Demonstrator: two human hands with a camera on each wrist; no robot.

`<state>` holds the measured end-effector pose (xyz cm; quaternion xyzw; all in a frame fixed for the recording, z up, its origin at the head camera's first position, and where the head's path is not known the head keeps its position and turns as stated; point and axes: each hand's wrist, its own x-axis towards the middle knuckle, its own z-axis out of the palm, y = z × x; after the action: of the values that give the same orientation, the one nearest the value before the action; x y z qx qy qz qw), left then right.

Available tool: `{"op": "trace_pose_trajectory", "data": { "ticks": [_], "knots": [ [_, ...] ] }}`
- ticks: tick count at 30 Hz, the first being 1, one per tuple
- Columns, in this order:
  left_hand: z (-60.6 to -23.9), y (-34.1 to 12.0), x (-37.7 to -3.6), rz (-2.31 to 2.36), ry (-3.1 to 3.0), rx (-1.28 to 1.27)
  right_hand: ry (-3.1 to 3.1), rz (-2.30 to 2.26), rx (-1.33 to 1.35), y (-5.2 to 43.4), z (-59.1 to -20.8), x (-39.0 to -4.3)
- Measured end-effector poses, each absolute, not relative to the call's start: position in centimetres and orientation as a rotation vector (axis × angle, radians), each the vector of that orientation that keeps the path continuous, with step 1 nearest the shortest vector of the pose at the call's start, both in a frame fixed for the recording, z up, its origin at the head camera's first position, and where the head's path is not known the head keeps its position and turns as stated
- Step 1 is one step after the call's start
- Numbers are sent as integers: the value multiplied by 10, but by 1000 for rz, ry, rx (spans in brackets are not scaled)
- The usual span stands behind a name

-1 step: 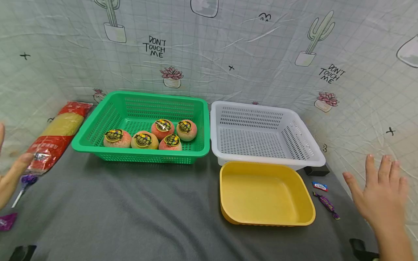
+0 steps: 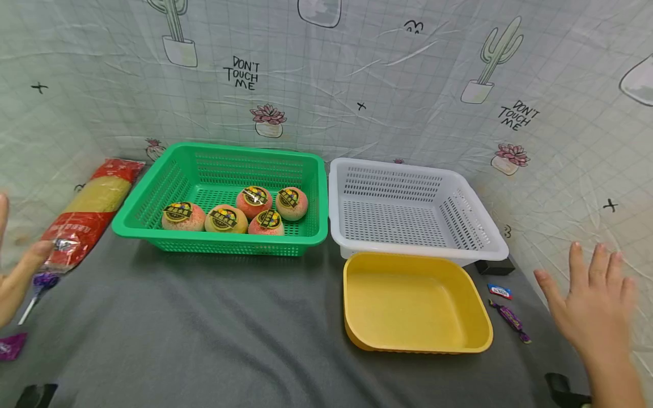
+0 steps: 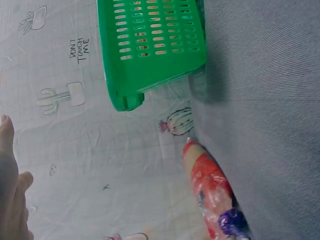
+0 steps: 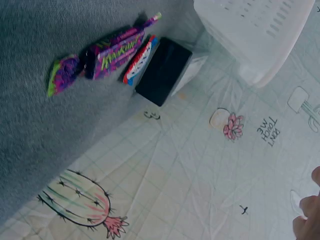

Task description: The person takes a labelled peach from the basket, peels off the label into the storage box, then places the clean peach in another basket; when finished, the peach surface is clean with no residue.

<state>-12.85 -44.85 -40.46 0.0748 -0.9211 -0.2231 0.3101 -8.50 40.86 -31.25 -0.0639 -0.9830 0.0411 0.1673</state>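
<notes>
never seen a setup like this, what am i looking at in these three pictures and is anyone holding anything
There is no machine here: a person wears three cameras, one on the head and one on each wrist. The head view looks down at a grey cloth. On it stand a green basket with five round labelled fruits, a white basket with nothing visible in it, and a yellow tray in front of the white one. The left hand is open beside a red packet and a purple lollipop. The right hand is open above the cloth's right edge, near two wrapped candies and a black box. Neither hand holds anything. The wrist views show the same things sideways.
</notes>
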Motion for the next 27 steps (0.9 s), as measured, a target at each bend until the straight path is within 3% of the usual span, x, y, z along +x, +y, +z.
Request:
{"op": "trace_pose_trajectory", "data": {
  "ticks": [7, 18, 27],
  "knots": [
    [-413, -458, -126, -589, -2445, 185, -2829, 157, -187, 405, -313, -82],
    [-344, -364, -84, -658, -2553, 181, -2855, 179, -194, 404, -309, -83],
    [-312, -332, -73, -643, -2605, 173, -2875, 183, -193, 404, -307, -84]
  ]
}}
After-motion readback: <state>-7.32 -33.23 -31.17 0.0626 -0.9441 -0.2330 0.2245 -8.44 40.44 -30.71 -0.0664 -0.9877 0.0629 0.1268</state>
